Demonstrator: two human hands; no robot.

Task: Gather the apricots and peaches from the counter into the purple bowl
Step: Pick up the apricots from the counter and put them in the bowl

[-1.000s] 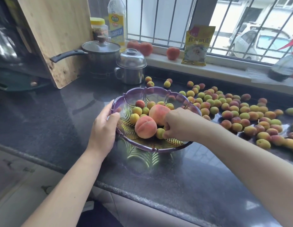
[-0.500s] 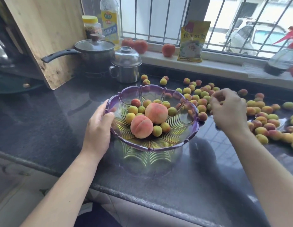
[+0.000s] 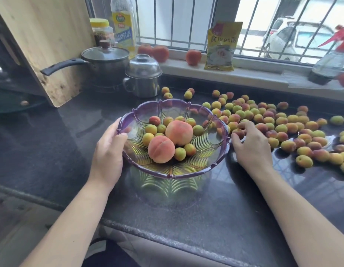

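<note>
The purple bowl [image 3: 186, 174] stands on the dark counter and holds two peaches [image 3: 179, 132] and several apricots [image 3: 179, 154]. My left hand [image 3: 108, 153] grips the bowl's left rim, thumb hooked over the edge. Just right of the bowl, my right hand [image 3: 251, 146] lies on the counter with thumb and fingers curled round an apricot [image 3: 239, 133]. Many more apricots [image 3: 283, 128] are spread across the counter to the right. Three peaches [image 3: 193, 57] sit on the windowsill.
A lidded pot [image 3: 105, 60] and a steel mug with a lid [image 3: 143, 78] stand behind the bowl. A wooden cutting board [image 3: 42, 45] leans at the back left. On the sill are an oil bottle [image 3: 123, 22], a yellow packet [image 3: 221, 47] and a spray bottle [image 3: 329, 64].
My right hand left the bowl, swung right over the apricots and came down on those beside the rim. The bowl holds more apricots. My left hand kept its hold.
</note>
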